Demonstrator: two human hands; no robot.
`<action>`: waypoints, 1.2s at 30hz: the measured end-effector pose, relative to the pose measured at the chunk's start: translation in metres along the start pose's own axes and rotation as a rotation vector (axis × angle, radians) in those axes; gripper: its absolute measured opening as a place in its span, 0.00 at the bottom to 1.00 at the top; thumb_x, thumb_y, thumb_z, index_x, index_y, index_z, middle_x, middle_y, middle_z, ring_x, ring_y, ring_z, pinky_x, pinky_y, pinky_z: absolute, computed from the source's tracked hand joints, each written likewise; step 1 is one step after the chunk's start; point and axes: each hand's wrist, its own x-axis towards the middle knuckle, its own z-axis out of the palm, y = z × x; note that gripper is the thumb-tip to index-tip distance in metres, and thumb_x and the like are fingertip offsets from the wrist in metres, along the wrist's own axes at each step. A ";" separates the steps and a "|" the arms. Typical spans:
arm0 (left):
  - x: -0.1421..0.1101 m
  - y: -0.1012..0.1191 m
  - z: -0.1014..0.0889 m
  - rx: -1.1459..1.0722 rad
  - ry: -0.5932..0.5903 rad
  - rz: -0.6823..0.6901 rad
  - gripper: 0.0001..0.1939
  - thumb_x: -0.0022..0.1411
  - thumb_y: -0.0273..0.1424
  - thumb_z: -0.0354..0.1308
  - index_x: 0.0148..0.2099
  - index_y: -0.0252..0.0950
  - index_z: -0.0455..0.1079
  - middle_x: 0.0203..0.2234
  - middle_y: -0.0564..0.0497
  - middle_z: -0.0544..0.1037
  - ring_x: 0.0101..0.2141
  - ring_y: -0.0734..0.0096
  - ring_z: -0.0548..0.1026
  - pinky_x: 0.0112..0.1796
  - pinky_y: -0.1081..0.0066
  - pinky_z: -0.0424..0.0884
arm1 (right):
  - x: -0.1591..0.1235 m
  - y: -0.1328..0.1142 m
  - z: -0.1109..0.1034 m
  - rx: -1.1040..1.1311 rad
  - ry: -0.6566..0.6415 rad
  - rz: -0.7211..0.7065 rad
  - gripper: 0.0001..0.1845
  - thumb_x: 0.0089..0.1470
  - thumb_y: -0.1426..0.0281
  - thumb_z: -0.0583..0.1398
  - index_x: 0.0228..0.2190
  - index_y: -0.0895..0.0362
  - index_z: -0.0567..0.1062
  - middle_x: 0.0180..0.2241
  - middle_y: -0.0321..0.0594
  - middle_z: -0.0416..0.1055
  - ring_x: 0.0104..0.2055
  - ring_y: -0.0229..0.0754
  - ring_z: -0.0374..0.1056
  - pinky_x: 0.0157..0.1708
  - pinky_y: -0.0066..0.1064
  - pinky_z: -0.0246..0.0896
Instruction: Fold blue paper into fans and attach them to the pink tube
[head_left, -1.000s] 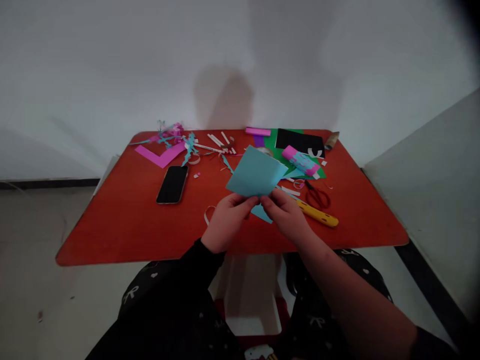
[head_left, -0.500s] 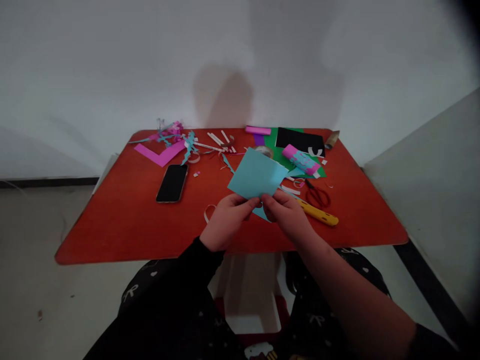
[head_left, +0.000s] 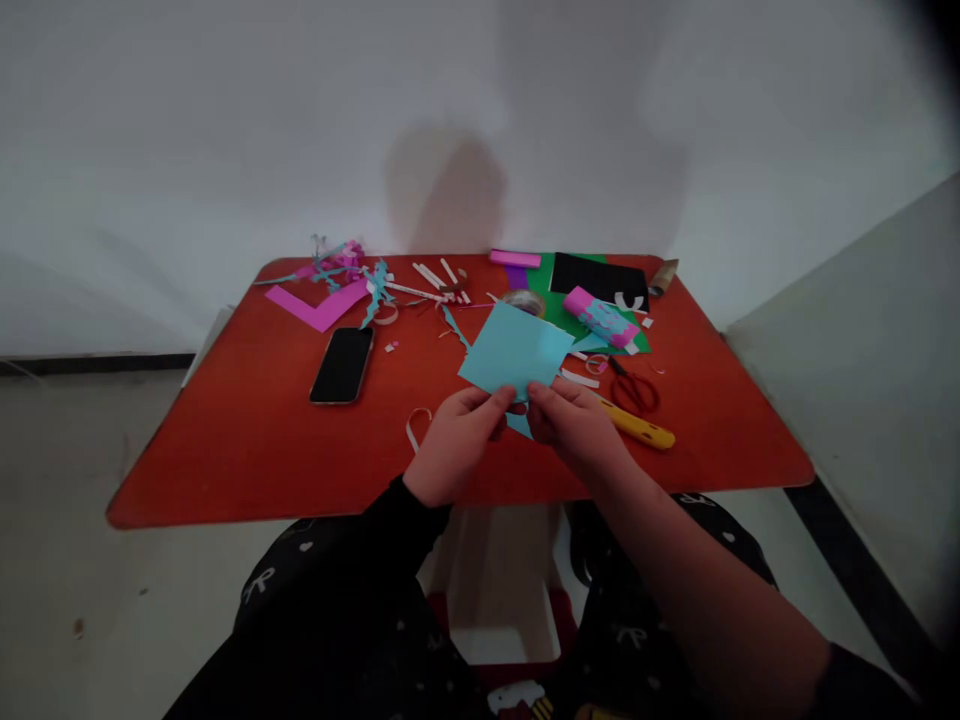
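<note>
A square sheet of light-blue paper [head_left: 516, 347] is held up over the middle of the table, one corner pointing toward me. My left hand [head_left: 463, 435] pinches its near edge, thumb on top. Close beside it, my right hand [head_left: 571, 420] grips the same edge with thumb and fingers. Whether the sheet is folded or single I cannot tell. Under my hands lies another blue paper piece [head_left: 519, 424], partly hidden. A yellow cutter-like tool [head_left: 637, 424] lies just right of my right hand, with red-handled scissors [head_left: 636, 391] beyond it.
On the red table [head_left: 247, 440] a phone [head_left: 342, 366] lies to the left, near a pink V-shaped paper [head_left: 321, 308]. A tape roll [head_left: 523, 301], a pink-and-blue decorated tube [head_left: 602, 318], a black sheet [head_left: 596, 280] and green paper [head_left: 553, 272] are at the back right. Paper scraps are scattered about.
The blue sheet has tilted lower and flatter, showing more of the tape roll behind it. My thumbs have shifted slightly along its near edge; both hands keep hold.
</note>
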 end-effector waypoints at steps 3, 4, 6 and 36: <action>0.001 0.003 -0.001 0.011 0.024 -0.003 0.24 0.59 0.52 0.64 0.31 0.33 0.73 0.20 0.55 0.67 0.23 0.78 0.64 0.26 0.75 0.57 | 0.000 -0.001 0.000 0.007 -0.044 -0.011 0.28 0.52 0.47 0.65 0.18 0.55 0.66 0.13 0.27 0.55 0.16 0.30 0.49 0.18 0.26 0.41; 0.001 0.004 -0.001 0.020 0.034 -0.001 0.25 0.59 0.52 0.64 0.31 0.33 0.73 0.20 0.56 0.67 0.23 0.78 0.63 0.25 0.74 0.57 | 0.001 -0.001 0.001 0.015 -0.055 -0.012 0.28 0.52 0.46 0.65 0.19 0.55 0.67 0.13 0.27 0.55 0.17 0.30 0.49 0.18 0.26 0.41; -0.001 0.007 0.000 0.035 0.056 0.012 0.25 0.58 0.53 0.64 0.30 0.33 0.73 0.20 0.56 0.66 0.23 0.78 0.62 0.25 0.74 0.56 | 0.001 0.000 0.001 0.016 -0.067 -0.014 0.25 0.52 0.48 0.66 0.22 0.56 0.70 0.14 0.27 0.57 0.17 0.30 0.49 0.19 0.26 0.42; -0.010 0.020 -0.018 0.664 -0.200 0.690 0.22 0.71 0.39 0.56 0.63 0.40 0.71 0.57 0.45 0.79 0.56 0.61 0.76 0.58 0.63 0.69 | -0.011 -0.011 -0.010 -0.036 -0.266 -0.051 0.26 0.53 0.47 0.66 0.23 0.58 0.76 0.17 0.35 0.70 0.17 0.31 0.55 0.18 0.25 0.48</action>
